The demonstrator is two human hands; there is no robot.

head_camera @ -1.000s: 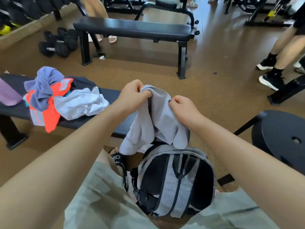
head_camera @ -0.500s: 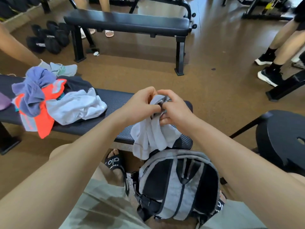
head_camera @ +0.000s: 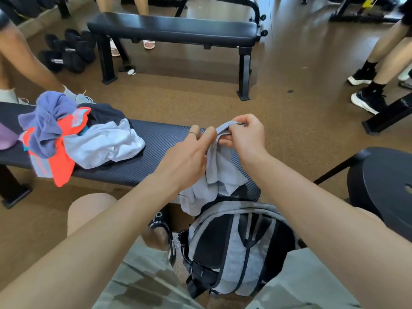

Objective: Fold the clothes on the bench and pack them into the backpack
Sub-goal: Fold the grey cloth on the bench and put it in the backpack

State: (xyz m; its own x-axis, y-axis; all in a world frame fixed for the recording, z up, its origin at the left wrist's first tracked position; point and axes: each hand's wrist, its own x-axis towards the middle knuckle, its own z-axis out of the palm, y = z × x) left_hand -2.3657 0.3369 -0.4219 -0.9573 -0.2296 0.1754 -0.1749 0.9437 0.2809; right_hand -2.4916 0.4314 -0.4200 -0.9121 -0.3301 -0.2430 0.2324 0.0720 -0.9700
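Observation:
A light grey garment (head_camera: 219, 172) hangs bunched over the right end of the black bench (head_camera: 156, 143). My right hand (head_camera: 244, 134) pinches its top edge. My left hand (head_camera: 189, 157) grips the same edge just to the left, fingers curled on the fabric. The garment's lower part droops onto the grey-and-black backpack (head_camera: 236, 246), which stands on the floor between my knees. A pile of unfolded clothes (head_camera: 73, 139) lies on the bench's left part: blue, orange, dark and white pieces.
A second black bench (head_camera: 174, 30) stands across the floor, with dumbbells (head_camera: 66, 52) to its left. Other people's legs and shoes are at the left (head_camera: 26, 63) and right (head_camera: 370, 90). A black round stool (head_camera: 388, 186) is at my right.
My hands, spread apart on the garment a second ago, came together at its top edge. The garment is now more bunched and lower toward the backpack.

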